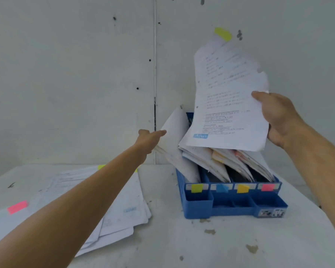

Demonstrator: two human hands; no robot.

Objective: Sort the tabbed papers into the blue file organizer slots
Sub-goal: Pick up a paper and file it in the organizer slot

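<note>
A blue file organizer (198, 206) stands on the table right of centre, its slots labelled yellow-green, blue, yellow and pink. Papers lean in all the slots. My right hand (278, 118) grips the right edge of a printed sheet (224, 97) with a yellow-green tab (222, 33), held upright above the organizer. My left hand (150, 139) reaches forward and holds back the leaning papers (175, 140) of the leftmost slot; its fingers lie against them, the far side hidden. A loose pile of tabbed papers (124, 207) lies on the table at left.
A pink tab (17, 206) sticks out of the pile's left side. A white wall rises right behind the table. The grey tabletop (201, 244) in front of the organizer is stained. My left forearm crosses over the pile.
</note>
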